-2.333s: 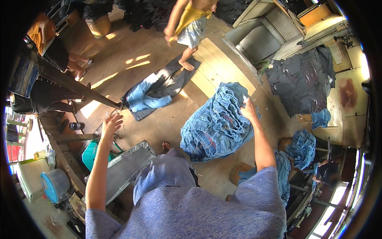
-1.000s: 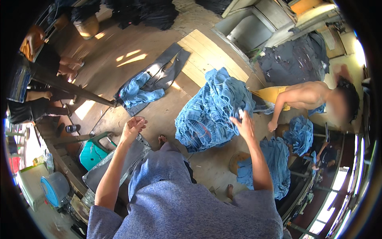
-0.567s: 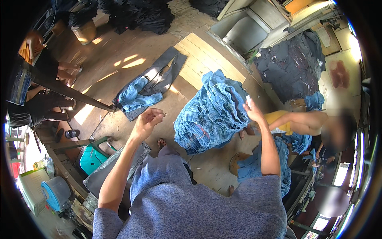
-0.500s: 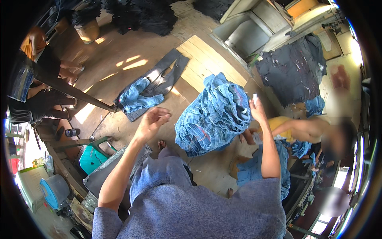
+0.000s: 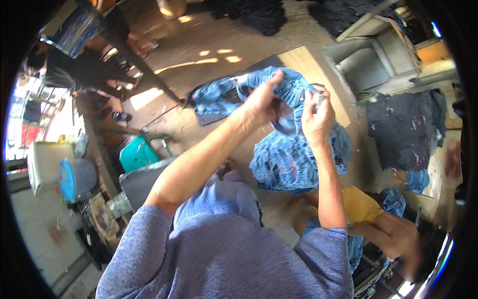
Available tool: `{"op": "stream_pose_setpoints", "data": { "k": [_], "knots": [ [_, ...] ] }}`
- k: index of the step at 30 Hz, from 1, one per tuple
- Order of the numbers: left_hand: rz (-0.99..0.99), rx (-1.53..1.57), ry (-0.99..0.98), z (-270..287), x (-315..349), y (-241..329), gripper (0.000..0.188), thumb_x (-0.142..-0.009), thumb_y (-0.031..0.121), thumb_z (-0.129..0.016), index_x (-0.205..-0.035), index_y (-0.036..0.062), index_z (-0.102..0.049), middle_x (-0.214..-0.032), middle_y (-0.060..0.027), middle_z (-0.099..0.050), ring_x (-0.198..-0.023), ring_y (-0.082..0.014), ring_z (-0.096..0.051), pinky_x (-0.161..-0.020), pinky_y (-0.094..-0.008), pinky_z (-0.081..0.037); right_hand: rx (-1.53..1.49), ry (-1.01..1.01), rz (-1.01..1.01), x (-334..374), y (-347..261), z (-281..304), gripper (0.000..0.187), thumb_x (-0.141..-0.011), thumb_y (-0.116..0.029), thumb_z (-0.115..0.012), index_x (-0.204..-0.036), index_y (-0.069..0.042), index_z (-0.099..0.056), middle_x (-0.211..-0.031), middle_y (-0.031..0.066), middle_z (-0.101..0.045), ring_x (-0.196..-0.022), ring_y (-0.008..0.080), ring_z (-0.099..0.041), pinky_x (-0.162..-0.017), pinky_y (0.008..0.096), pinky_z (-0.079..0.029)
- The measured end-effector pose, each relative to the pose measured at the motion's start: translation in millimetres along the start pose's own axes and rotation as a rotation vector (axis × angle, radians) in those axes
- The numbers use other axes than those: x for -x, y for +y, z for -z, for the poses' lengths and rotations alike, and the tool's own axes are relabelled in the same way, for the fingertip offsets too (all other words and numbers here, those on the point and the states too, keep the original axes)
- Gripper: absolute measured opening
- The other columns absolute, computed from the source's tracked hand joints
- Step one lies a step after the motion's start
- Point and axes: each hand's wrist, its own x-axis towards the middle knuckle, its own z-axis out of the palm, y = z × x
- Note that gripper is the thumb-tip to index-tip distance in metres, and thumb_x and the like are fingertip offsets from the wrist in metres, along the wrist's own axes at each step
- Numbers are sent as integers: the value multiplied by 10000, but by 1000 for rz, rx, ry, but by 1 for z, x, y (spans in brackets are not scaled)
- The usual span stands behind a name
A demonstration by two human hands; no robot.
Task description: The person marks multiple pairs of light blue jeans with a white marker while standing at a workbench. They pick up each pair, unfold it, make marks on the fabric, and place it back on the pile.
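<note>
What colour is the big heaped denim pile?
Faded blue: the heaped denim pile, best seen in the head view.

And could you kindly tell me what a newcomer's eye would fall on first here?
Probably the blue denim garment raised between the left hand and the right hand, near the picture's centre, with a large denim heap just below it in view. Next might come the bright teal object at the left, and the bent co-worker in yellow at the lower right.
</note>
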Motion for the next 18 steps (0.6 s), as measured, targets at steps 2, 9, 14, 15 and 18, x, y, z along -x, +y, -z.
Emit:
{"op": "stream_pose_setpoints", "data": {
  "k": [2,9,14,15,18],
  "knots": [
    [-190,192,195,57,-2,32,392,-1122,432,-592,-1195,67,-715,-1168,-151,-788,-1053,-296,-778,-995,-510,-632,-29,-56,-23,41,-5,-42,241,-1013,-118,-783,-1179,-25,-635,-767,80,-601,-641,253,-605,-634,402,-510],
    [-53,220,403,229,60,-4,387,-1174,328,-452,-1349,52,-661,-1232,-132,-776,-1130,-289,-769,-1050,-532,-617,-175,-530,-346,232,-26,-122,351,-991,-268,-807,-1145,-24,-607,-820,182,-691,-730,379,-706,-657,467,-547],
    [-172,215,487,249,177,-61,342,-1151,248,-538,-1433,70,-612,-1406,-101,-705,-1290,-274,-683,-1141,-543,-536,-489,-846,-577,275,-104,-69,347,-934,-303,-868,-976,-43,-642,-738,139,-668,-655,366,-695,-608,456,-526],
    [-162,200,633,252,198,-63,342,-1147,254,-555,-1428,70,-618,-1391,-100,-715,-1266,-270,-698,-1121,-536,-553,-548,-991,-609,274,-122,-70,367,-908,-324,-893,-956,-58,-644,-720,129,-659,-632,361,-684,-601,456,-518],
    [-149,175,762,264,246,-62,330,-1135,253,-599,-1391,48,-638,-1330,-110,-748,-1169,-258,-749,-1040,-502,-614,-559,-1127,-516,264,-165,-102,403,-877,-328,-899,-954,-45,-623,-729,142,-670,-682,372,-709,-622,481,-513]
  ]
}}
